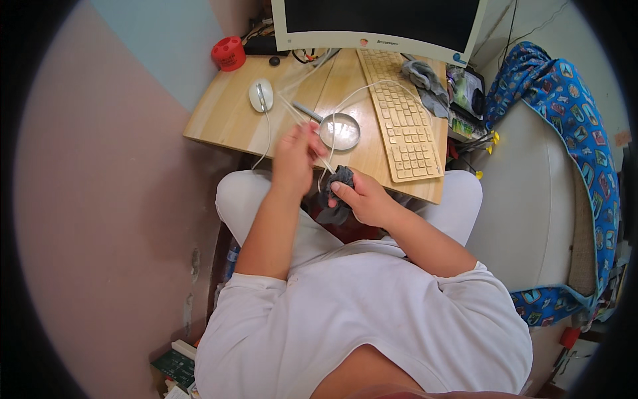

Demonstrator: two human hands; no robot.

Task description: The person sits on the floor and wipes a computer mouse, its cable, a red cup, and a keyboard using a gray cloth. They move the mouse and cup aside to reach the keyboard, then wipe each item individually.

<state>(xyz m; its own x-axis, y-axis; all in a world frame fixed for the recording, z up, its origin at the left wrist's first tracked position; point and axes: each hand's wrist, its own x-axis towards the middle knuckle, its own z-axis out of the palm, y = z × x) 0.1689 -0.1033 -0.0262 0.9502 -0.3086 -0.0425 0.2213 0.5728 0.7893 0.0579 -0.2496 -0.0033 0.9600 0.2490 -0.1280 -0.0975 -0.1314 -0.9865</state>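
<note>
A crumpled dark grey cloth (341, 180) is pinched in my right hand (368, 200), wrapped around a white cable (335, 110). One end of the cloth hangs down over my lap. My left hand (298, 152), blurred by motion, has its fingers closed on strands of the same cable just beyond the cloth. The cable runs back over the desk and loops across the yellowed keyboard (406, 129). A magnifying glass (340, 132) lies flat on the desk, close to my left fingers.
On the wooden desk (219, 117) are a white mouse (261, 95), a red holder (229, 54) and a second grey cloth (426, 85). A Lenovo monitor (379, 20) stands behind. The wall (114, 199) is at left; a seat (523, 199) with blue patterned fabric (585, 134) is at right.
</note>
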